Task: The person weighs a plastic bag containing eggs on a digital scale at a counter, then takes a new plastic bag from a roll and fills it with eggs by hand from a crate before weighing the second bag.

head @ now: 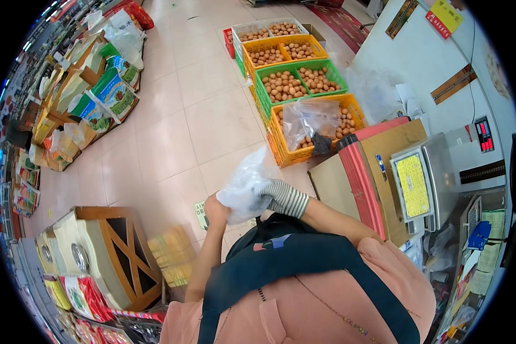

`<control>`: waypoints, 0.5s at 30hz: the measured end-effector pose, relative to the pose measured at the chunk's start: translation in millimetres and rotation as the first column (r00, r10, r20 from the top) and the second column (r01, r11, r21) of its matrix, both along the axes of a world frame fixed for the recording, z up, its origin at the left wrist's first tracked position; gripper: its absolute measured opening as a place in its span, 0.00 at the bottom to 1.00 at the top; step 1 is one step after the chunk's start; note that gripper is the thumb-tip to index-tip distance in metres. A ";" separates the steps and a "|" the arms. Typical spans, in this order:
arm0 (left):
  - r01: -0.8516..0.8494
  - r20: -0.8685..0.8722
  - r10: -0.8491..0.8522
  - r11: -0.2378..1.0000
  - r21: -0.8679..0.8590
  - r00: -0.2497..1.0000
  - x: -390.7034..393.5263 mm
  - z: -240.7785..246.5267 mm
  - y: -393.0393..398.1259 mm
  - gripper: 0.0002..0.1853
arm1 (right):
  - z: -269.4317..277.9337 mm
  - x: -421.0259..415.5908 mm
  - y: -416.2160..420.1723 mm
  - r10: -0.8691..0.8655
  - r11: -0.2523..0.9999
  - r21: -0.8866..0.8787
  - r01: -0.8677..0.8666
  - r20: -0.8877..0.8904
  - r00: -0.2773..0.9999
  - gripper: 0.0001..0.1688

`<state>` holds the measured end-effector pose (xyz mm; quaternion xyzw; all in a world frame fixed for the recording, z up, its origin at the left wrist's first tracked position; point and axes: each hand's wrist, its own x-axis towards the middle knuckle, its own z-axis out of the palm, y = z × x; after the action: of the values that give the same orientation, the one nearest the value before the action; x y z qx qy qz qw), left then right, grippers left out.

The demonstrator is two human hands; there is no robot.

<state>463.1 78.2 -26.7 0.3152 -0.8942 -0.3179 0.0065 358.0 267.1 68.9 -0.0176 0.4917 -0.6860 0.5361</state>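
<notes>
A thin, whitish plastic bag point(247, 187) is bunched up in front of my apron, between my two hands. My bare left hand point(217, 210) grips its left edge. On the other side, my right hand point(284, 197), in a grey-and-white striped glove, holds the bag, its fingertips partly hidden by the crumpled film. Ahead and to the right stands the nearest orange plastic crate point(279, 155), holding brown eggs point(346, 122). Over those eggs lie a clear plastic bag point(311, 118) and a dark crumpled item point(321, 144).
Beyond are a green crate point(264, 101), another orange crate point(249, 62) and a white crate point(236, 36), all with eggs. A weighing scale point(445, 185) stands on the right beside a cardboard sheet point(380, 189). Wooden bins point(112, 258) and bagged goods point(114, 94) line the left.
</notes>
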 end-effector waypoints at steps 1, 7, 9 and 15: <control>-0.070 0.064 0.066 0.996 0.048 0.996 -10.3 -4.7 -24.7 0.15 | 7.4 -6.0 -13.7 -0.076 0.968 -0.211 0.139 0.281 0.957 0.22; -0.045 -0.256 0.022 0.995 -0.084 0.966 -88.5 26.6 -100.5 0.28 | 5.8 -104.5 -81.8 -0.060 0.979 0.196 0.064 -0.030 0.998 0.22; 0.118 -0.449 -0.221 0.962 -0.246 0.866 -129.0 51.4 -112.0 0.33 | 1.9 -148.1 -106.9 0.085 0.948 0.317 0.007 -0.277 0.957 0.21; 0.298 -0.272 -0.326 0.944 -0.139 0.906 -263.0 93.6 -160.1 0.23 | -5.7 -261.2 -187.8 0.332 0.943 0.294 -0.159 -0.764 0.553 0.20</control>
<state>200.1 -81.9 66.9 0.1173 -0.9363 -0.3150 0.1021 96.9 79.4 63.2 -0.3426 0.7357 -0.4711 0.3455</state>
